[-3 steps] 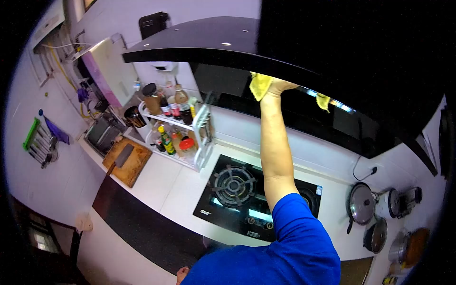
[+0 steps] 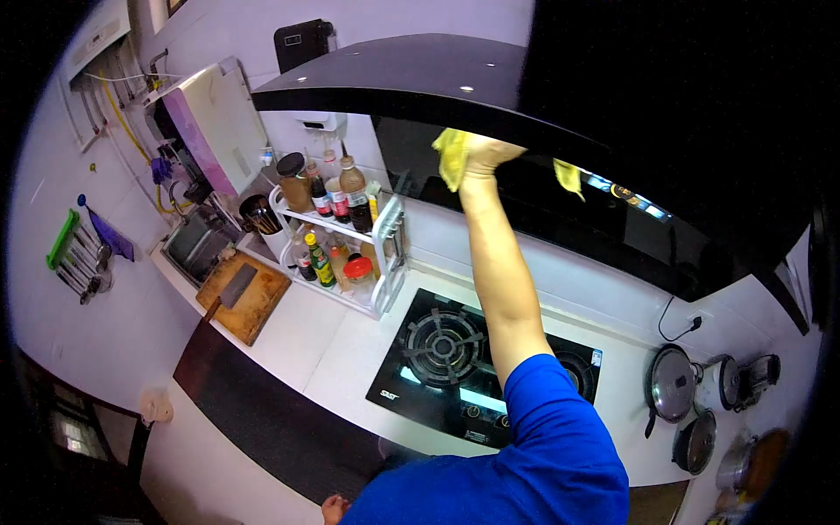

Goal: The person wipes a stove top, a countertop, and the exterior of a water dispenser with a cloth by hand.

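My right hand (image 2: 492,155) is raised to the glossy black front of the range hood (image 2: 420,162), its fingers closed on a yellow cloth (image 2: 452,157). The cloth hangs on the left side of the hand, against the panel under the hood's overhanging edge. A yellow reflection shows on the panel to the right, beside a lit strip. Low in the view, my left hand (image 2: 334,508) shows only in part beside the blue shirt, its fingers curled; what it holds, if anything, is hidden.
Below the raised arm is a black gas stove (image 2: 442,411). A white rack (image 2: 385,254) with several bottles stands left of it, then a cutting board (image 2: 254,306) bearing a cleaver (image 2: 238,286). Pans (image 2: 672,385) hang or stand at the right.
My right hand and the yellow cloth have moved left along the hood's panel. The whole view has shifted slightly, with the stove and rack now further right.
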`<state>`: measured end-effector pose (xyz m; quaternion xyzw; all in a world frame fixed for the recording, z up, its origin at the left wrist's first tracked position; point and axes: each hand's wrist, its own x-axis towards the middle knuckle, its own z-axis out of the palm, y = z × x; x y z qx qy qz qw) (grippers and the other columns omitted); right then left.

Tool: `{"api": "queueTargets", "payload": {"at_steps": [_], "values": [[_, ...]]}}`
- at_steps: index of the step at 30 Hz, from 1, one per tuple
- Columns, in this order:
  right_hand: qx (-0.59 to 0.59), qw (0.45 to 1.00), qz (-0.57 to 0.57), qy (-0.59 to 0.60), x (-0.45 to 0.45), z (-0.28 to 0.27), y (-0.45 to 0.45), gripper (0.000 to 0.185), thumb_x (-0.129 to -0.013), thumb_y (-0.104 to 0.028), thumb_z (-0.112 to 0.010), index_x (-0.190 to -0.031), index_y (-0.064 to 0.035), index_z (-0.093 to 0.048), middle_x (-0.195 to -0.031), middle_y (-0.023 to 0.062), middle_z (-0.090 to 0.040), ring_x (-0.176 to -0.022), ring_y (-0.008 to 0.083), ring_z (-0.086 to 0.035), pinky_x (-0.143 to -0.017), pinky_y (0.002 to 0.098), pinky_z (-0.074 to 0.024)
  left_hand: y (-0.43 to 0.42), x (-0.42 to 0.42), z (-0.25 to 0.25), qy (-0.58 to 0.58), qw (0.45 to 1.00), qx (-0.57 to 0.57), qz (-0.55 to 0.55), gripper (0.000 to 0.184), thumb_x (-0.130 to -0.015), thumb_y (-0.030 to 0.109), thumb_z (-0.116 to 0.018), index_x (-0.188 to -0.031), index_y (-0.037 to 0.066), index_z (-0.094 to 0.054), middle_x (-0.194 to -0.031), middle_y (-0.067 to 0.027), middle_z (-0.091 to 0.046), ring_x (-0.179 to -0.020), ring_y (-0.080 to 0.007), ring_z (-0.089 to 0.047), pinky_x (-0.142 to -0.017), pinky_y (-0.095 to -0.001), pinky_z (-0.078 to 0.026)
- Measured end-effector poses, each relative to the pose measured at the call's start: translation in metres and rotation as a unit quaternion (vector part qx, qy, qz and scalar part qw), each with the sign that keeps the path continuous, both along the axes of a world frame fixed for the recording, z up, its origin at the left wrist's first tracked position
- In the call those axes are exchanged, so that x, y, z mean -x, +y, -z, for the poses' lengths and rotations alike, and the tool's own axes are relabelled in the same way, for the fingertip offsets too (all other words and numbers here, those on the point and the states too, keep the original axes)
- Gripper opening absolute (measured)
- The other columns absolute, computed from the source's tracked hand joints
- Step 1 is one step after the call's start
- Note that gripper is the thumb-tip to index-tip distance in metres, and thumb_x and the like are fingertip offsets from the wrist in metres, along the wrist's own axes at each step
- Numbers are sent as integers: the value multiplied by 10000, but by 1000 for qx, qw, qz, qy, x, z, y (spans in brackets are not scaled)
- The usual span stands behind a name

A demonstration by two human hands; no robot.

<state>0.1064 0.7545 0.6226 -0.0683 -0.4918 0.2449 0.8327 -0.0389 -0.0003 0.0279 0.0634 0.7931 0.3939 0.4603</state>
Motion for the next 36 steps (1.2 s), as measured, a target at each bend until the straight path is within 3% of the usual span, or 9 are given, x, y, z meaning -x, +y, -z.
{"api": "queueTargets", "payload": {"at_steps": [2,4,10,12,14,20,30,34,36], "values": [[-114,807,564,-130,26,2,-5,182,-787,-127,-608,-913,-9,-664,-951,156,-662,-885,362,-629,-786,496,-486,1,8,-2,-7,1000,14,-15,422,-925,204,-687,-1287,21,-571,-870,-152,-713,-710,-287,-683,-669,-409,-570],[-90,789,500,-345,47,27,7,384,-768,-125,-606,-1133,-29,-675,-1135,153,-629,-1089,370,-570,-920,482,-466,8,0,4,-24,999,19,-16,404,-929,204,-679,-1272,18,-574,-862,-152,-710,-702,-284,-679,-659,-408,-567],[-296,675,411,-536,52,77,29,527,-797,-93,-577,-1324,-72,-569,-1435,70,-498,-1311,272,-501,-1077,408,-437,46,-4,14,-56,998,22,20,353,-942,202,-657,-1230,11,-586,-839,-150,-701,-679,-275,-667,-627,-405,-560],[-327,689,347,-547,20,99,33,562,-780,-110,-595,-1338,-60,-557,-1481,69,-455,-1321,251,-494,-1088,410,-431,56,2,12,-62,997,24,50,337,-947,202,-650,-1216,8,-590,-831,-150,-698,-671,-272,-663,-616,-405,-557],[-320,587,424,-611,-35,103,9,593,-750,-134,-634,-1334,-62,-563,-1487,65,-456,-1332,231,-488,-1099,408,-422,62,7,15,-65,994,30,80,322,-951,202,-642,-1202,5,-594,-823,-149,-695,-663,-269,-658,-606,-404,-555],[-264,507,477,-667,-225,116,-28,526,-740,-126,-712,-1255,-191,-628,-1550,-18,-388,-1397,195,-417,-1161,376,-384,67,19,5,-65,990,43,118,282,-964,200,-620,-1159,-2,-605,-799,-148,-687,-640,-260,-646,-574,-401,-548],[17,489,654,-577,-544,151,-121,467,-828,-10,-598,-1280,-126,-621,-1461,140,-495,-1369,289,-461,-1052,466,-439,119,15,-26,-28,985,56,161,243,-984,203,-581,-1116,0,-605,-791,-142,-667,-618,-244,-639,-507,-390,-526],[229,689,635,-265,-609,172,-145,403,-832,99,-450,-1170,15,-653,-1232,195,-645,-1131,338,-618,-1015,407,-461,139,-25,-64,-39,982,36,180,250,-983,196,-577,-1145,7,-595,-821,-139,-661,-633,-245,-653,-503,-382,-532],[330,828,450,-49,-625,171,-155,402,-836,111,-397,-1149,64,-643,-1086,171,-695,-990,265,-666,-915,352,-514,146,-42,-81,-26,977,52,206,249,-982,188,-574,-1154,8,-595,-832,-136,-659,-638,-247,-658,-509,-379,-540]]}}
